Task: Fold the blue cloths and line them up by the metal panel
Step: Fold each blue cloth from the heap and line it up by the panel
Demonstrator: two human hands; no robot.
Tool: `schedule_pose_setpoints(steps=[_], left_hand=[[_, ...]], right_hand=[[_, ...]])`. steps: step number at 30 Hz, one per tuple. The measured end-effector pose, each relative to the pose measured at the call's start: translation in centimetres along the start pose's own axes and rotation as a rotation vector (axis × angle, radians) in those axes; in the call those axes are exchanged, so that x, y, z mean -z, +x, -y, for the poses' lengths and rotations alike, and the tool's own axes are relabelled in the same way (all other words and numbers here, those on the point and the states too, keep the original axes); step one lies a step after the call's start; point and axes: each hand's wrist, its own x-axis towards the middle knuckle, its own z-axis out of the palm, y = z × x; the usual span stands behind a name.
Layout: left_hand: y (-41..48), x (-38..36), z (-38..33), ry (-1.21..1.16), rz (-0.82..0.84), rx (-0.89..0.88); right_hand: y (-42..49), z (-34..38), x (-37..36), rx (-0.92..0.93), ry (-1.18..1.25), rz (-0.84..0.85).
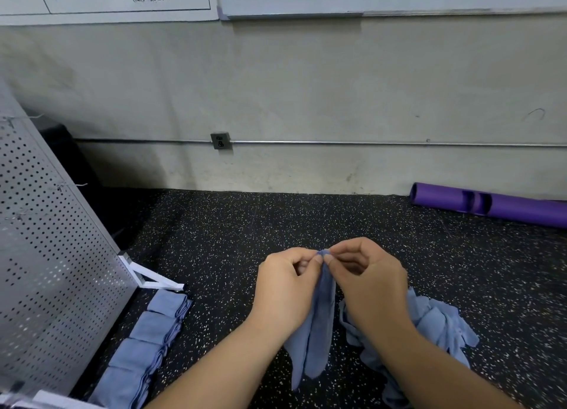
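A blue cloth (319,325) hangs in front of me, held up by its top edge. My left hand (287,282) and my right hand (365,276) both pinch that edge, fingertips almost touching at the top. A loose heap of blue cloths (438,325) lies on the floor under my right forearm. Several folded blue cloths (147,347) lie in a row along the foot of the perforated metal panel (52,255) at the left.
The floor is black rubber with white speckles (245,224). A white bracket foot (153,278) sticks out from the panel's base. A purple rolled tube (491,206) lies by the grey wall at the back right.
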Motion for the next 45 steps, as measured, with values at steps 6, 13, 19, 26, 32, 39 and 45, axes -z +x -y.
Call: schedule_pose_setpoints(steps=[6,13,19,26,32,39,45], left_hand=[[0.0,0.4,-0.1,-0.041,-0.015,0.029],[1.2,1.8,-0.7,-0.211,-0.006,0.058],[2.9,4.9,-1.4,-0.082,0.105,-0.068],[3.0,6.5,-1.9,-0.281,0.304,-0.051],[3.9,7.3,-1.8,-0.452,0.267,-0.011],[4.5,8.3,-1.1,-0.385,0.074,-0.015],[4.6,8.4,-1.0,-0.327,-0.005,-0.043]], right_hand=[[-0.2,-0.1,-0.2,0.067,-0.075,0.075],[0.8,0.3,0.0,-0.023,0.075,0.214],[3.7,-0.8,3.3,-0.074,-0.102,0.163],[3.5,-1.6,3.1,0.058,-0.278,0.539],[3.4,-1.8,2.5,0.093,-0.347,0.57],[4.3,-2.2,3.6,0.112,-0.377,0.479],[4.3,-1.8,4.2,0.223,-0.467,0.556]])
